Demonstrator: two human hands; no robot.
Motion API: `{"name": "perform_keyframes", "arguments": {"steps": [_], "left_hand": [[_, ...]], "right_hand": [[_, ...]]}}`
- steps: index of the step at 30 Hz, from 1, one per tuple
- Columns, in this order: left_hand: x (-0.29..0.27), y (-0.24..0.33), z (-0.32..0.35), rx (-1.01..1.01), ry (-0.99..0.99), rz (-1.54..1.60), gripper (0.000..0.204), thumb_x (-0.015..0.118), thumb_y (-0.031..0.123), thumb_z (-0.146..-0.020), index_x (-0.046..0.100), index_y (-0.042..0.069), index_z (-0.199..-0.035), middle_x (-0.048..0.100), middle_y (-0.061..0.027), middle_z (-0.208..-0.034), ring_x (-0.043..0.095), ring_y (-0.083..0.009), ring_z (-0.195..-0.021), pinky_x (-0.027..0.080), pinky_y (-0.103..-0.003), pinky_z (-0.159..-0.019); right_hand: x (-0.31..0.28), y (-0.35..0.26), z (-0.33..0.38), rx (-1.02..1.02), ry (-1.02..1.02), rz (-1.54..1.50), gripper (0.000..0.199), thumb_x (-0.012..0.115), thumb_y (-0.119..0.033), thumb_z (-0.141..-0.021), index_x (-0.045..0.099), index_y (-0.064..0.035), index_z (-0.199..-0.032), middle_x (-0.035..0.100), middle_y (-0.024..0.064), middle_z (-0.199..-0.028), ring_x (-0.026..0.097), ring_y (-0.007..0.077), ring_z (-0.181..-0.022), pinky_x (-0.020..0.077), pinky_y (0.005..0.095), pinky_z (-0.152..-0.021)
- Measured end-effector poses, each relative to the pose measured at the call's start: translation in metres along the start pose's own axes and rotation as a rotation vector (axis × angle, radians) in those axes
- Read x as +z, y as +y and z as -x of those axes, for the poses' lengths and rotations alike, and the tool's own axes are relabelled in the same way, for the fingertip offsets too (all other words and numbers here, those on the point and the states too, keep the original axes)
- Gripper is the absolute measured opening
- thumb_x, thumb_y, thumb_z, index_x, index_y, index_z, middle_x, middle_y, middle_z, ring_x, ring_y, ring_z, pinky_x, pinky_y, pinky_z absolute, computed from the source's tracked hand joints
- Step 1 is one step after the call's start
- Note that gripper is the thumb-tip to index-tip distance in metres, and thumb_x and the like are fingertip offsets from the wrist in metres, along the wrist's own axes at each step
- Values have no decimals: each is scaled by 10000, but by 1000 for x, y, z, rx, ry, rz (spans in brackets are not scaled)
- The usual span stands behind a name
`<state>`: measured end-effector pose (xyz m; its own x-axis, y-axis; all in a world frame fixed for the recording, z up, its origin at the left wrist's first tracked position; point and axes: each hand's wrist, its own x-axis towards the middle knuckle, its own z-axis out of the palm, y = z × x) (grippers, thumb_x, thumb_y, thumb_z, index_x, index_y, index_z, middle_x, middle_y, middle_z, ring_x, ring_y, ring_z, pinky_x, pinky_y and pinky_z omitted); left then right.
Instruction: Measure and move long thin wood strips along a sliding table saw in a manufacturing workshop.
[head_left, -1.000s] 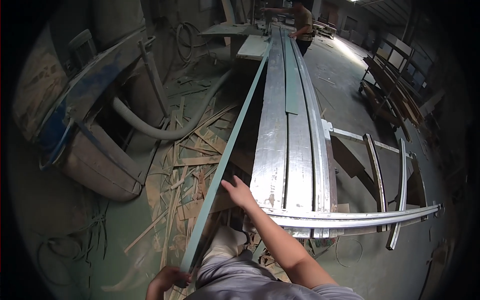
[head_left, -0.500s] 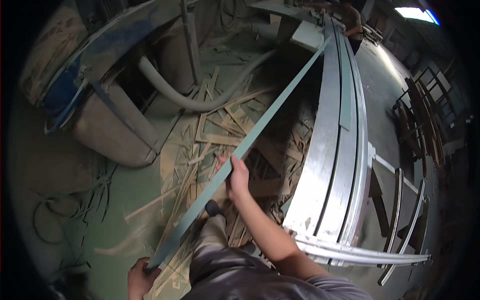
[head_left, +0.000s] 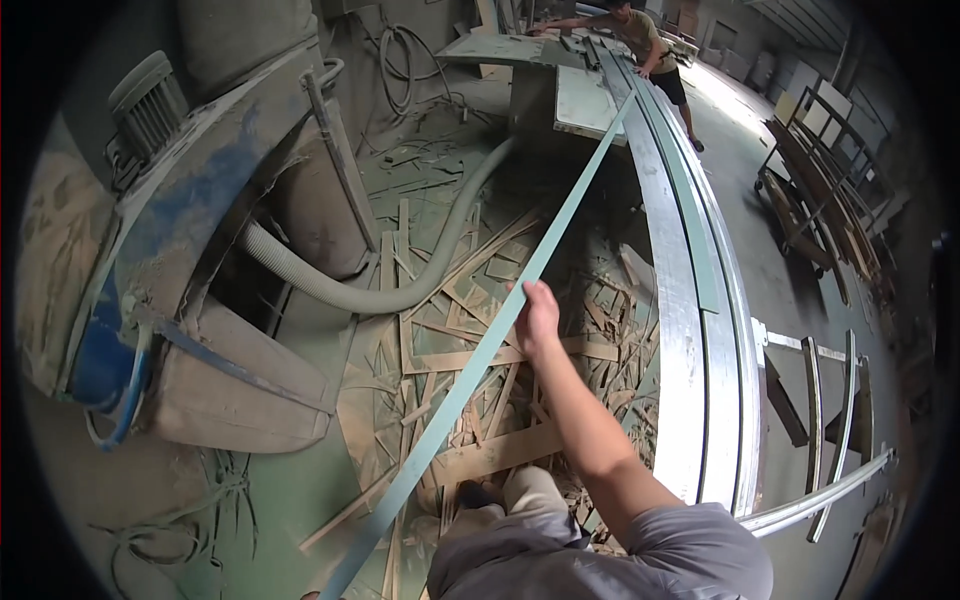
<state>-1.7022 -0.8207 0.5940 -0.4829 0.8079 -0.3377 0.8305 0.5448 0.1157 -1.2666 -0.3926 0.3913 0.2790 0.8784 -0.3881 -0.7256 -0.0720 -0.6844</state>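
Note:
A long, narrow pale green strip (head_left: 455,397) slants from the lower left up to the far end of a metal sliding table. My right hand (head_left: 538,315) is closed on the strip's right edge near the middle, thumb on top, with the other fingers mostly hidden. At the bottom edge of the view, only a sliver of my left hand (head_left: 311,596) shows, against the strip's near end. A second green strip (head_left: 692,222) lies lengthwise on the sliding table (head_left: 677,400), to the right of the one I hold.
Wood offcuts (head_left: 495,455) litter the floor around my feet. To the left stands a dusty machine with collection bags (head_left: 245,385) and a ribbed hose (head_left: 350,297). A co-worker (head_left: 640,40) leans over the table's far end. At right are a loaded rack (head_left: 815,190) and a metal crossbar (head_left: 825,497).
My view has tilted upward, bringing more of the co-worker and far table into sight. My left hand has dropped almost out of the picture. My right hand still grips the strip.

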Motion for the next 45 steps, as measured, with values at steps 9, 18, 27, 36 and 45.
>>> {"name": "perform_keyframes", "arguments": {"steps": [9, 18, 27, 36, 45], "left_hand": [[31, 70, -94, 109, -56, 222, 347, 754, 271, -780, 655, 22, -1000, 644, -136, -818, 579, -280, -691, 481, -397, -681], [81, 129, -177, -165, -168, 494, 125, 628, 151, -885, 580, 50, -941, 460, 20, -762, 404, -126, -689, 385, -289, -622], [61, 299, -262, -64, -367, 254, 276, 624, 144, -895, 580, 14, -1135, 605, -93, -944, 546, -208, -858, 453, -323, -778], [103, 395, -355, 16, -294, 390, 262, 718, 130, -819, 624, -10, -1020, 610, -99, -820, 523, -201, -724, 463, -344, -705], [127, 448, -444, 156, -316, 45, 394, 725, 383, -780, 667, 80, -1026, 684, -153, -902, 650, -346, -865, 494, -424, -741]], "right_hand": [[61, -67, -77, -139, -2, 75, 212, 481, -133, -939, 502, -41, -1129, 653, 98, -916, 589, 164, -705, 504, 310, -631], [65, -62, -203, -150, -22, 167, 211, 496, -130, -918, 541, -46, -1106, 663, 54, -915, 583, 108, -685, 499, 265, -601], [97, -144, -306, -321, -60, 7, 296, 469, -112, -927, 457, 7, -1198, 648, 120, -931, 611, 161, -686, 534, 299, -624], [50, -146, -464, -232, 91, 137, 188, 453, -80, -884, 556, -4, -1022, 660, 96, -844, 586, 172, -611, 498, 311, -580], [-57, -90, -492, 174, 333, 306, 195, 559, -287, -917, 523, -132, -1031, 504, -33, -739, 479, 130, -575, 460, 315, -540]]}}
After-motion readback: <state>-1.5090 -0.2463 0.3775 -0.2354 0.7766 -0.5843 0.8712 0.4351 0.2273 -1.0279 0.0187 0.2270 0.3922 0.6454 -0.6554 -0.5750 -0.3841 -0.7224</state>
